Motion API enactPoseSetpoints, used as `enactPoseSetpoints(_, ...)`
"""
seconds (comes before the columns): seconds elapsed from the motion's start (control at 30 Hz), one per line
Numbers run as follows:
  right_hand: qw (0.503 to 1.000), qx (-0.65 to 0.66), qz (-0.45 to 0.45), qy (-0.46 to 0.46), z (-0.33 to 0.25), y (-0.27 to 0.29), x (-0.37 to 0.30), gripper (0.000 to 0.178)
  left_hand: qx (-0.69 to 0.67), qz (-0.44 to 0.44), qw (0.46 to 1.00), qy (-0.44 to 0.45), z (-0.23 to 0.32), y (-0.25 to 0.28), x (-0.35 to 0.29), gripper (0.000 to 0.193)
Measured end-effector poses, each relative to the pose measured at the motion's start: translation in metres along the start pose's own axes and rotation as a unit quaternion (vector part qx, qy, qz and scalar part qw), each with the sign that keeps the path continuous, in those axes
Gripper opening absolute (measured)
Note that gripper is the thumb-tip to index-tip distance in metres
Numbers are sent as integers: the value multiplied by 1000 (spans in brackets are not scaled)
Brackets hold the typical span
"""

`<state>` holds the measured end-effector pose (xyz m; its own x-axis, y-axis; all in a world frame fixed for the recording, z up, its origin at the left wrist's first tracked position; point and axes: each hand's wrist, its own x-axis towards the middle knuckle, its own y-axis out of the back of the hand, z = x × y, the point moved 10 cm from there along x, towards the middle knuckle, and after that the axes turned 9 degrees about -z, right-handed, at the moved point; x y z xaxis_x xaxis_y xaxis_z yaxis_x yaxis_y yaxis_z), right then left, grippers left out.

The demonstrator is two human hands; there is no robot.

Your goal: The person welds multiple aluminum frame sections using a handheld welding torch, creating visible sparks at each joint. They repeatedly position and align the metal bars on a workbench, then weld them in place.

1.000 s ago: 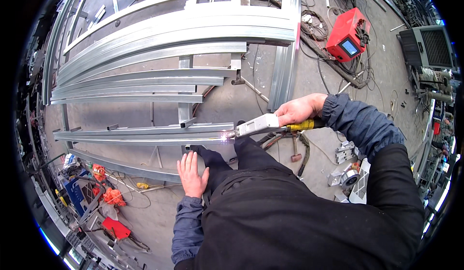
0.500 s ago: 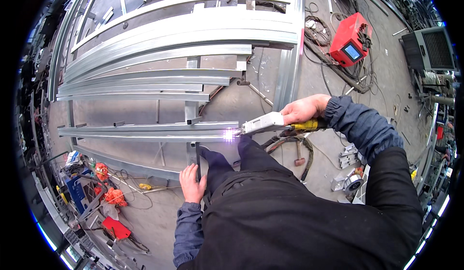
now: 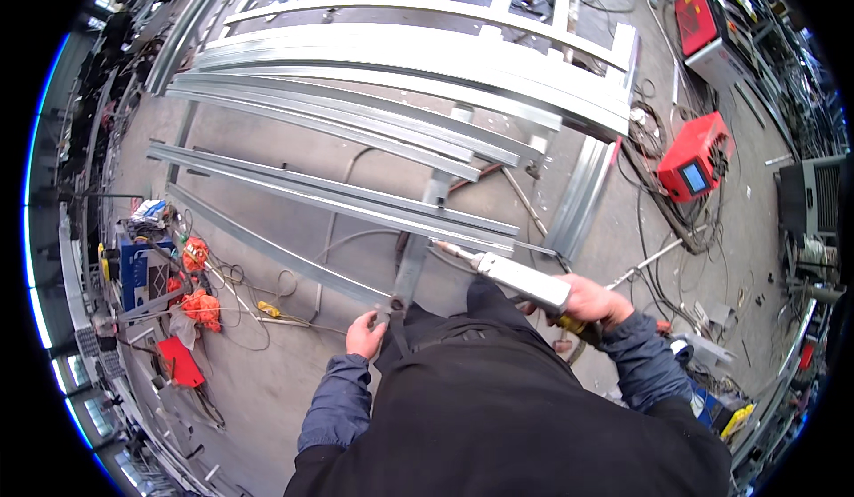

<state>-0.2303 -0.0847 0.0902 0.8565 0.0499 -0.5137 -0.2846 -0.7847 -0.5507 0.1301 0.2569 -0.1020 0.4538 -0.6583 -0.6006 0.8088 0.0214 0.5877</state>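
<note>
My right hand (image 3: 598, 301) is closed around the handle of a white handheld welding torch (image 3: 520, 279) with a copper-coloured nozzle. The torch points left, its tip just below the near pair of metal profiles (image 3: 338, 196) and apart from them; no spark shows. My left hand (image 3: 363, 335) is beside the near end of a crossbar (image 3: 411, 270), fingers curled in, with a small greyish spot between thumb and forefinger that I cannot make out. The profiles lie side by side across the frame.
More long metal profiles (image 3: 391, 70) are stacked farther off on the frame. At right a red machine with a screen (image 3: 696, 164) stands among cables and hoses. Orange bags (image 3: 201, 310), a blue machine (image 3: 142, 275) and a red plate (image 3: 181, 361) lie at left.
The bright weld light at the profile has gone out. The torch in my right hand has drawn back off the metal, toward me. My left hand's fingers have curled. The whole view has turned.
</note>
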Motion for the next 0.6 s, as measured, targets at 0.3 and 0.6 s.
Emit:
enactPoseSetpoints(0.3, 965, -252, 55, -49, -3, -155, 235, 45, -89, -11, 996, -5, -129, 105, -1, 39)
enactPoseSetpoints(0.6, 872, -448, 168, -102, 28, -186, 518, 55, -156, 36, 956, -247, -55, 413, -105, 32)
